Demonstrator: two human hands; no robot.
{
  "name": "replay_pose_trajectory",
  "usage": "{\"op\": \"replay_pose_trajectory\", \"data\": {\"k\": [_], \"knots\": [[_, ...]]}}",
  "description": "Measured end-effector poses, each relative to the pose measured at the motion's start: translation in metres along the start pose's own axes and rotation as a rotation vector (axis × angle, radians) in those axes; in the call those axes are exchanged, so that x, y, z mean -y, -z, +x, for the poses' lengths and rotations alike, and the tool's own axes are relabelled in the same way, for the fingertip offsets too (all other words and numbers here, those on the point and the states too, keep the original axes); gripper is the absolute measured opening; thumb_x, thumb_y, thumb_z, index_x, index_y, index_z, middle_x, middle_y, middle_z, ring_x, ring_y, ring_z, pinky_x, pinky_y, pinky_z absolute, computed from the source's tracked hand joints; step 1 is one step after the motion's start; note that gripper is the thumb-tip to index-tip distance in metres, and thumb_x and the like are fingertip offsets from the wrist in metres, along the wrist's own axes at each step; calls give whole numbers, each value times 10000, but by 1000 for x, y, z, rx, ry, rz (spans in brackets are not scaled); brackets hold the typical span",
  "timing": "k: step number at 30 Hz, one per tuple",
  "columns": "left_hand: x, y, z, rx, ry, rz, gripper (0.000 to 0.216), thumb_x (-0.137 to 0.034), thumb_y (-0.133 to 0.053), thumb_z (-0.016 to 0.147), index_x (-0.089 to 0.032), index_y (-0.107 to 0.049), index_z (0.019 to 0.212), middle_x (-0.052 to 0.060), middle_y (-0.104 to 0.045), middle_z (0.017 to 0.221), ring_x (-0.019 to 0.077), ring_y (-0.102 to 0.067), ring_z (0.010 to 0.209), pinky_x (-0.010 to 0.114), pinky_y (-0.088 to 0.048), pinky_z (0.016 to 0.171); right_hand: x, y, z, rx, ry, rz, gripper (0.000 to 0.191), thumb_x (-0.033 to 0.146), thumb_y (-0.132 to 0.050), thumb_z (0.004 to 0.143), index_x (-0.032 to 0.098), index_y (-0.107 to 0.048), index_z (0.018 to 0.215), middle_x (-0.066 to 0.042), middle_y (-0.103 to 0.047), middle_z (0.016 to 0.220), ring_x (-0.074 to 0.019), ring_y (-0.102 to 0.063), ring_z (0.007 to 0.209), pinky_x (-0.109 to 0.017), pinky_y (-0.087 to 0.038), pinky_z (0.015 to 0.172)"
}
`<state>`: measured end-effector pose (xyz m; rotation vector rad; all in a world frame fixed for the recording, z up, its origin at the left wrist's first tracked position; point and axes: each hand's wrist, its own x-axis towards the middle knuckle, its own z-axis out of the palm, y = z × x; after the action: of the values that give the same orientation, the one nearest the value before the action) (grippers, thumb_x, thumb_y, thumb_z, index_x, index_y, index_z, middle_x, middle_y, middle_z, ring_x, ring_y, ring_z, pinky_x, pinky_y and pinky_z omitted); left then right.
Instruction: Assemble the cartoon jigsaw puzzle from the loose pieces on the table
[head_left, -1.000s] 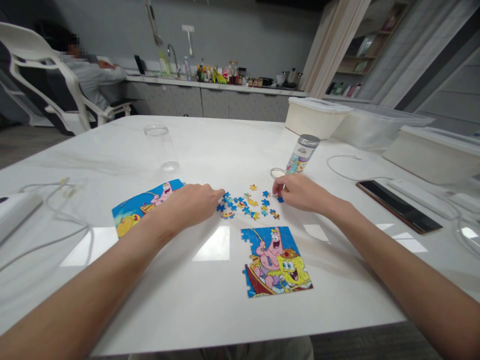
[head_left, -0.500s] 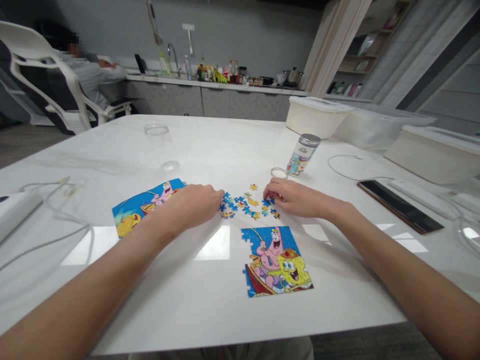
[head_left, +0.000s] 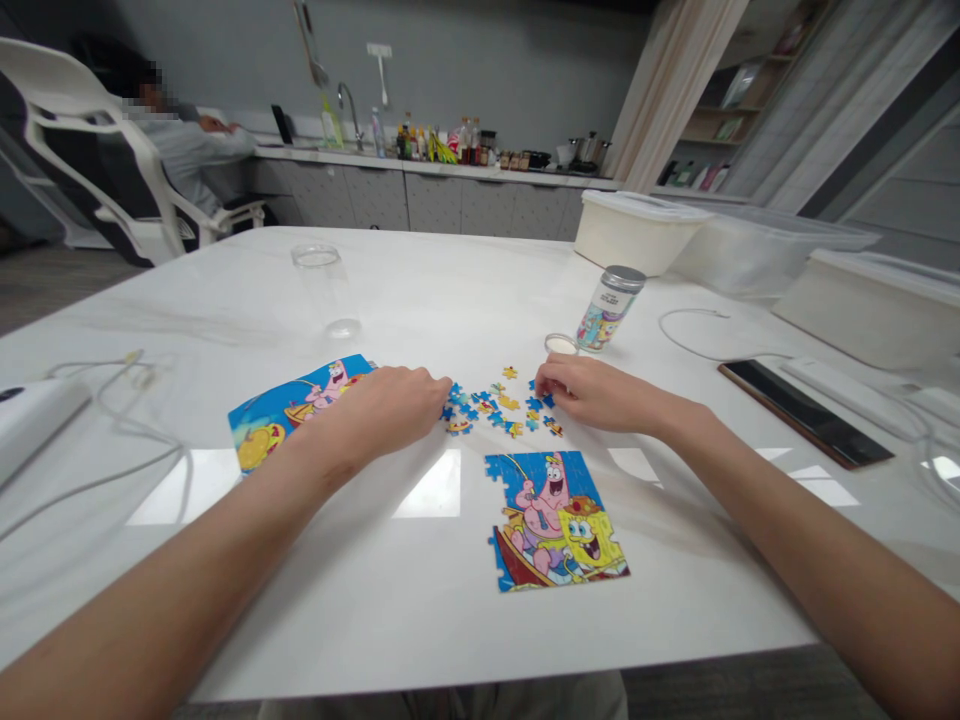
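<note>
Several loose blue and yellow puzzle pieces (head_left: 495, 408) lie in a small heap on the white table (head_left: 420, 290). My left hand (head_left: 390, 408) rests at the heap's left edge, fingers curled with the tips on the pieces. My right hand (head_left: 592, 392) is at the heap's right edge, fingers bent and pinched over a blue piece. In front of the heap lies a partly built cartoon puzzle (head_left: 555, 520). A printed picture sheet (head_left: 289, 410) with the same cartoon lies to the left, partly under my left hand.
A small printed jar (head_left: 609, 308) and its round lid (head_left: 560, 344) stand behind the heap. A clear glass (head_left: 324, 290) stands further left. A dark phone (head_left: 802, 412), cables and white plastic boxes (head_left: 637, 232) fill the right side. A person sits in a chair at the far left.
My right hand slid left from beside the lid onto the right edge of the heap. My left hand stayed almost still at the left edge.
</note>
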<state>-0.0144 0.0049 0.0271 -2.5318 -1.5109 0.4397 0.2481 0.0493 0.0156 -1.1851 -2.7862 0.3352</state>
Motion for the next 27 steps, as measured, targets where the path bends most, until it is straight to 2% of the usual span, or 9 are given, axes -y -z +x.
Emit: {"op": "replay_pose_trajectory", "data": {"k": [6,17,23,27], "knots": [[-5,2,-2,-20,-20,38,291,-91,-346,909,-129,-618,1007,115,-669,721,249,-679,669,323,-420,581,4,1,0,0,9,19,197,84,-439,815,176,-595,892,-85,-630,945,-187,-572,828,-327,-447,762],[-10,4,-5,-5,-16,5,310,-36,-371,884,-126,-656,970,113,-673,732,218,-681,719,330,-481,679,-1,1,0,-5,20,7,225,99,-425,825,184,-618,906,-68,-661,904,-180,-589,812,-315,-441,739],[-1,8,-5,44,-4,34,320,-54,-370,862,-155,-668,921,99,-648,674,234,-668,668,334,-467,617,-14,5,-1,-22,10,16,240,119,-445,842,172,-666,920,-75,-691,886,-179,-607,780,-312,-447,727],[1,10,-5,42,11,35,321,-71,-367,864,-157,-676,875,106,-652,687,232,-661,659,328,-448,584,-15,6,-1,-12,-49,-37,232,137,-471,843,170,-691,908,-82,-705,877,-191,-619,777,-320,-452,727]]}}
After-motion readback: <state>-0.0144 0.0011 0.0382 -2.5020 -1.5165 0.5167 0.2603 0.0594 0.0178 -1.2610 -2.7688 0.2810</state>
